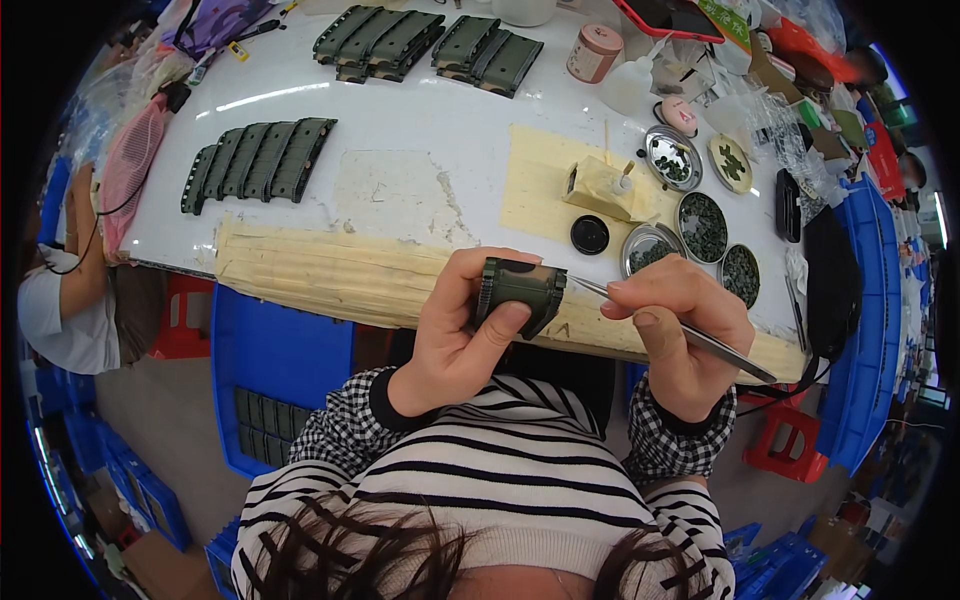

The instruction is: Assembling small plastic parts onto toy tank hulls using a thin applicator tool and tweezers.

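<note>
My left hand (460, 345) grips a dark green and brown camouflage-patterned curved part (520, 292) with ribbed edges, held just over the table's front edge. Metal tweezers (728, 353) are pinched in my right hand (690, 325), their tips close to the right edge of that part. Whether the tips touch it or carry anything is too small to tell. Near my right hand stand round tins of small dark green pieces (702, 228), (740, 275), plus a shallow metal dish (645, 248) partly hidden behind my fingers. A black round lid (590, 235) lies beside them.
Similar camouflage parts sit in a row (262, 162) at left and in stacks (378, 42) at the back. A tape-wrapped block (603, 190) holds a small brush bottle. A blue bin (280, 350) stands below the table. At far left, another person's arm (82, 245) shows.
</note>
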`<state>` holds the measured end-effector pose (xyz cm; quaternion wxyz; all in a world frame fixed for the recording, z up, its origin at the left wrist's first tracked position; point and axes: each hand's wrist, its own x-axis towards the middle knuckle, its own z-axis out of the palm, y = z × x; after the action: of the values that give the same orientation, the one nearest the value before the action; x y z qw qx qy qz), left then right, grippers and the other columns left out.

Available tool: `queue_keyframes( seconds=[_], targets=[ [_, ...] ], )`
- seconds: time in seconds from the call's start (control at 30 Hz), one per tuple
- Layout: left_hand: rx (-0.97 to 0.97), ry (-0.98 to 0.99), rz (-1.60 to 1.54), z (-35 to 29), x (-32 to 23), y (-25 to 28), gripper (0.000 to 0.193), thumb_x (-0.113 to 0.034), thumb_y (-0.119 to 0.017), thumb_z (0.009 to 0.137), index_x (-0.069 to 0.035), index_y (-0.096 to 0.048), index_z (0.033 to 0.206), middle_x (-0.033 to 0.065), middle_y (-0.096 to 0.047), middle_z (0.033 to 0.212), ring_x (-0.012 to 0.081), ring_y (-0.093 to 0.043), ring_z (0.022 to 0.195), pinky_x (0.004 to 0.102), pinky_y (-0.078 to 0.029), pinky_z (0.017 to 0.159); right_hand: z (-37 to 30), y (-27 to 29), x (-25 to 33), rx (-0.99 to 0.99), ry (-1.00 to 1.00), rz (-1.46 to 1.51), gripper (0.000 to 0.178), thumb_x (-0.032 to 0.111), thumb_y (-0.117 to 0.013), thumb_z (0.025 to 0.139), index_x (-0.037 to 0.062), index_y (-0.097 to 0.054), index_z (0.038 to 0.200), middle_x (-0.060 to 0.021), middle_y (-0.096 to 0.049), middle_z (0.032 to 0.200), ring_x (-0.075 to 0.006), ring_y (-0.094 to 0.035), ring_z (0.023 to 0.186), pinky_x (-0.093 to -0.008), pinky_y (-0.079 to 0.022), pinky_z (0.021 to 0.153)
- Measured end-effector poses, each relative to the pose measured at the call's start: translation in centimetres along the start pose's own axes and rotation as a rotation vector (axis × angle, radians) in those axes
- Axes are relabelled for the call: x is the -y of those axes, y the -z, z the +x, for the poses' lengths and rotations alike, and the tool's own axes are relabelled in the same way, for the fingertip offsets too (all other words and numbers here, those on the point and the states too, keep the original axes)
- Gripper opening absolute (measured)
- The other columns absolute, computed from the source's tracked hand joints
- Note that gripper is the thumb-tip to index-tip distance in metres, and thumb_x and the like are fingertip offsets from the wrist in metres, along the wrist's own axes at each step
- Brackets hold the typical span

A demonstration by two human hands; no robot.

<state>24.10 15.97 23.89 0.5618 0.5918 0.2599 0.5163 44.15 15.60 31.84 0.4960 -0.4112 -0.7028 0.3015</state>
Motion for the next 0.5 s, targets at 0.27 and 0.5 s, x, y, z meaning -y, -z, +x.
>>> queue_keyframes(
  seconds=[0.27,0.5],
  targets=[
    [-0.035,0.027,-0.068,-0.3,0.3,-0.4,0.029,-0.017,-0.047,0.099,-0.001,-0.036,0.120,0.0176,-0.063,0.104,0.0209,-0.064,0.091,0.0342,-0.053,0.083,0.0,-0.3,-0.1,0.002,-0.031,-0.029,0.010,0.009,-0.069,0.083,-0.0008,-0.069,0.086,-0.0102,-0.067,0.074,-0.0195,-0.062,0.064,-0.0281,-0.046,0.059],
    [0.024,0.098,-0.013,0.5,-0.8,0.2,0.033,-0.016,-0.051,0.098,0.000,-0.041,0.124,0.0145,-0.063,0.103,0.0170,-0.064,0.090,0.0292,-0.053,0.080,0.2,0.8,-1.5,-0.281,0.046,0.085,0.027,0.022,-0.053,0.097,-0.0031,-0.064,0.098,-0.0081,-0.063,0.080,-0.0130,-0.058,0.071,-0.0259,-0.044,0.069]
  ],
)
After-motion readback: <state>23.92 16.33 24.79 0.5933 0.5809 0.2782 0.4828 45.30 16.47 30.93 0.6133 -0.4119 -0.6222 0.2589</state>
